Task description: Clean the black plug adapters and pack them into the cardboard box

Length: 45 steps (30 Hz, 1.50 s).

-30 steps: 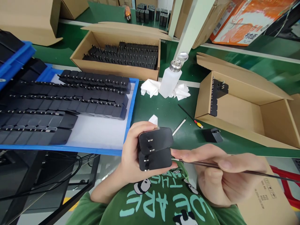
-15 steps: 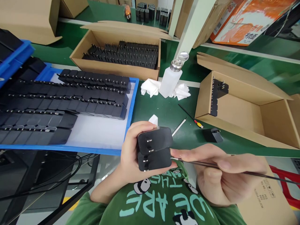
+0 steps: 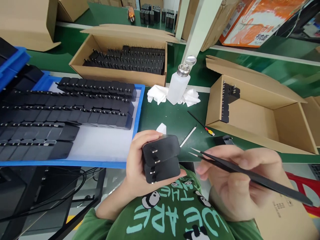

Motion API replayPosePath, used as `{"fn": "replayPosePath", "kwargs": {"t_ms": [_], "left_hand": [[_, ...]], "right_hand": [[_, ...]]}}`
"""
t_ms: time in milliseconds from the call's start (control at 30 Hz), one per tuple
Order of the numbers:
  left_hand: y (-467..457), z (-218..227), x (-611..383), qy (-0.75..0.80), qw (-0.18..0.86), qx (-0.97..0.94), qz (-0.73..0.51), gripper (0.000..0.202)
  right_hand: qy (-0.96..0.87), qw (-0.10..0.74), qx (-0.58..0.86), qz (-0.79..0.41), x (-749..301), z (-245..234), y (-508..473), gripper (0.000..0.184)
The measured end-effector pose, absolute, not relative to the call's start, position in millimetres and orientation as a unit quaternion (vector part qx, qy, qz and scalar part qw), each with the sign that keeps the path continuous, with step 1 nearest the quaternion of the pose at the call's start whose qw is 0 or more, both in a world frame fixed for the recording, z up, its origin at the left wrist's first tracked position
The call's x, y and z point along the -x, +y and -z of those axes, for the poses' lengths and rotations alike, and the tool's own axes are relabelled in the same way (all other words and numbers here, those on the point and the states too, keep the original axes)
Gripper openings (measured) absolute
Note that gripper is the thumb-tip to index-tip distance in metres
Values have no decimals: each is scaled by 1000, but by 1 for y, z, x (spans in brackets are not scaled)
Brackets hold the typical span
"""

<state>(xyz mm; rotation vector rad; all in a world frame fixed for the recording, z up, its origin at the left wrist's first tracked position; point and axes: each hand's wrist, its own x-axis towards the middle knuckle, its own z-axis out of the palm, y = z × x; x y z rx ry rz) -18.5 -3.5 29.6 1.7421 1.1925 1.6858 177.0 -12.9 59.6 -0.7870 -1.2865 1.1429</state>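
Note:
My left hand [image 3: 138,160] is wrapped round two black power adapters [image 3: 163,155], stacked one against the other with their metal prongs facing up toward me. My right hand [image 3: 240,180] holds black tweezers [image 3: 232,166] between thumb and fingers. Their pointed tips are apart and stand a little to the right of the adapters, touching nothing. Behind my right hand another black adapter [image 3: 225,140] lies on the green table, partly hidden. A white pen-like tool [image 3: 188,136] and a black cable end with a yellow and red plug [image 3: 209,131] lie just beyond.
On the left, a blue tray [image 3: 100,164] holds rows of black adapters. An open carton [image 3: 120,76] behind it is packed with more. At right stands a carton [image 3: 257,116] with several adapters along one side. A pump bottle [image 3: 178,86] stands between crumpled white tissues [image 3: 157,94].
The tweezers have come away from the adapters' right side, turned, and their tips now show spread apart. My left hand keeps its hold. The whole view has shifted slightly.

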Motion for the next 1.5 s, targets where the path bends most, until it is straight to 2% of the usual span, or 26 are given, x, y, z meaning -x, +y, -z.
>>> {"fn": "replayPosePath", "kwargs": {"t_ms": [100, 233, 367, 700, 967, 1500], "left_hand": [[-4, -29, 20, 432, 222, -628, -609, 77], [-4, -30, 21, 439, 215, -638, -595, 83], [-3, -30, 20, 431, 221, -635, -602, 79], [-1, -32, 20, 423, 219, -646, -597, 77], [-3, -34, 19, 406, 229, -655, -595, 76], [-6, -32, 22, 411, 224, -655, -594, 76]], "right_hand": [[-529, 617, 292, -505, -173, -68, -4, 11], [-491, 604, 294, -555, -176, -69, 3, 11], [-472, 583, 296, -591, -180, -67, 4, 10], [-530, 618, 293, -501, -175, -57, -7, 22], [-646, 530, 236, -497, -181, -76, -5, 42], [-661, 510, 241, -496, -181, -81, -3, 45]]}}
